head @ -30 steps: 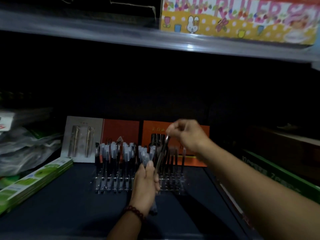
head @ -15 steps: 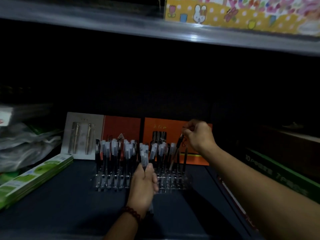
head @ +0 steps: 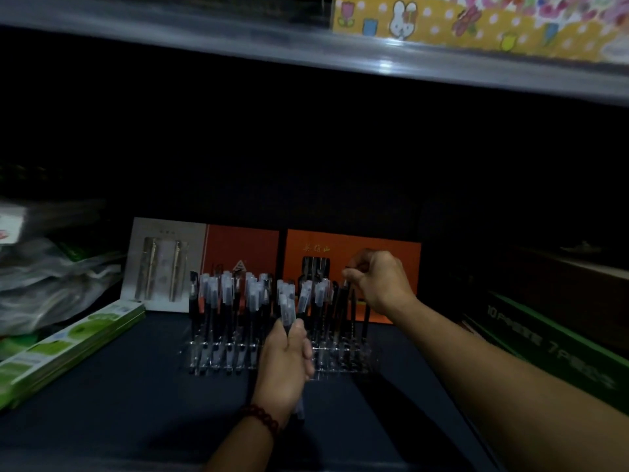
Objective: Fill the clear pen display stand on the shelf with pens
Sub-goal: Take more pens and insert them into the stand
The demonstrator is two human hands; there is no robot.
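- Clear stand (head: 340, 361): plastic rack at mid-depth on the dark shelf (head: 136, 386). Judged light and rigid; prob. slides if knocked. Left slots packed w/ capped pens (head: 252, 301); right end sparser, dark pens only.
- Dark pen (head: 348, 298): at stand's right end. Thin, stiff, light; smooth barrel, so likely slippery. Best taken near the top end, tip steered down into a slot.
- Right grip (head: 381, 281): over stand's right end, thumb & fingertips pinching the top of the dark pen. Pen near upright; whether it is seated, cannot tell (dim).
- Left grip (head: 286, 362): in front of stand's middle, fingers curled round spare pens (head: 287, 306), caps up, ends out below. Bead bracelet (head: 262, 417) at wrist.
- Behind stand: orange cards (head: 357, 243), white pen card (head: 163, 264).
- Left of stand: green packs (head: 68, 338). Right of stand: green-edged box (head: 544, 345).
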